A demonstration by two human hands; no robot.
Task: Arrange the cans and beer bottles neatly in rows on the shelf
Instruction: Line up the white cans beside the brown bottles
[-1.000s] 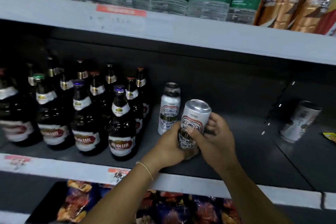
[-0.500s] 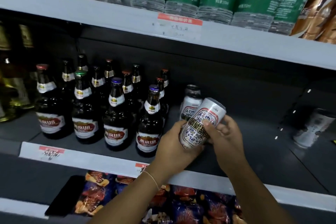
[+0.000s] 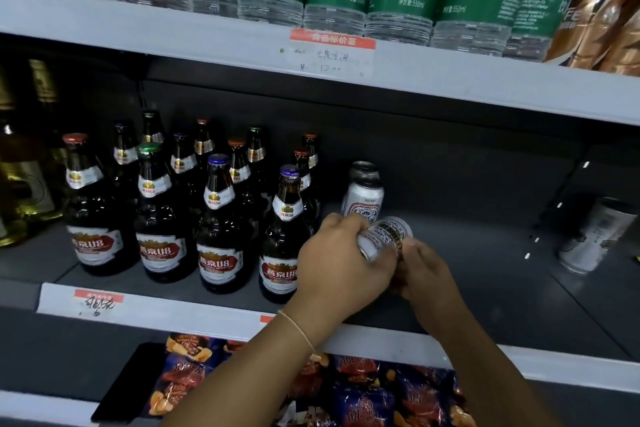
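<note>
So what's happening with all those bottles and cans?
A person is tidying a shop shelf. Both hands, the left hand and the right hand, hold one white beer can, tipped on its side just above the shelf. Right behind it stand two more cans, one behind the other, beside rows of brown beer bottles. Another can stands alone far to the right.

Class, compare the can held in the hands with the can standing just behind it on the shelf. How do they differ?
The held can is tipped nearly sideways; the standing can is upright. The left hand and right hand grip the held can off the shelf; the standing can rests untouched. Both share a white patterned design.
</note>
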